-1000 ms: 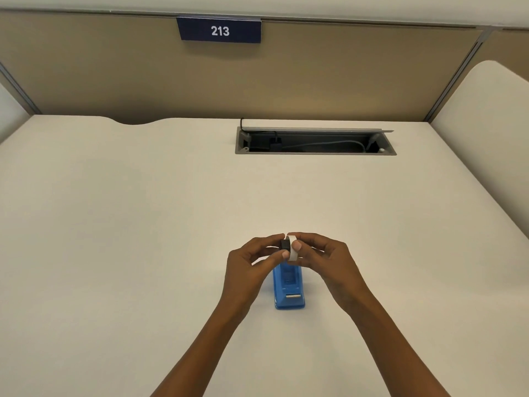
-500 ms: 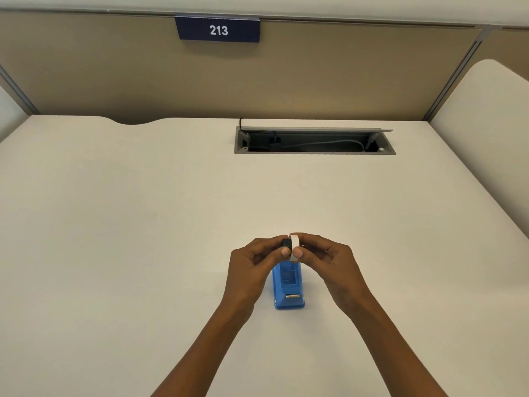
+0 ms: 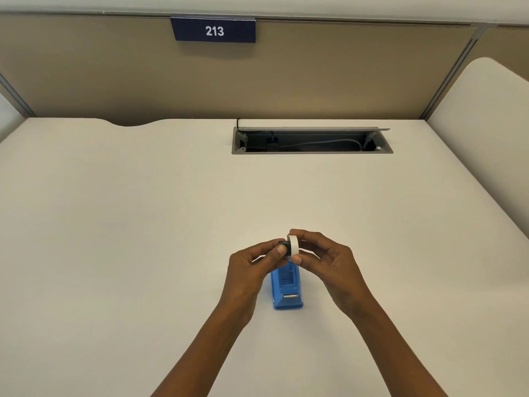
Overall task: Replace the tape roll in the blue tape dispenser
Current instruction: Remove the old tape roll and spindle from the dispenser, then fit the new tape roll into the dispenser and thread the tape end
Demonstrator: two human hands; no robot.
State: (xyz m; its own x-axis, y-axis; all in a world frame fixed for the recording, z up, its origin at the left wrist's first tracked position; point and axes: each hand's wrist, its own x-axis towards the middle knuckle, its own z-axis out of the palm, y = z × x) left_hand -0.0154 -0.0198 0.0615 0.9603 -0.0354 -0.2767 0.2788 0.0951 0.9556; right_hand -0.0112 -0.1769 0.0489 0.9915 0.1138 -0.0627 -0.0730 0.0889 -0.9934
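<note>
Bare surface [image 3: 114, 224] lies open all round; only the blue tape dispenser [image 3: 287, 293] stands beneath both hands; a cable tray [image 3: 312, 140] sits recessed far back.

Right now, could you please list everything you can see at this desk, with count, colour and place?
tape dispenser: one, blue, on the desk near its front edge, below the hands.
tape roll: one, white, held above the dispenser's far end.
hub: one, black, against the roll's left side.
desk: one, off-white, fills the lower view.
cable tray: one, grey, recessed in the desk's far side, lid open, cables inside.
number sign: one, dark blue, reads 213, on the partition.
partition: one, tan, behind the desk.
side panel: one, off-white, at the right.
left hand: pinches the hub.
right hand: pinches the tape roll.
</note>
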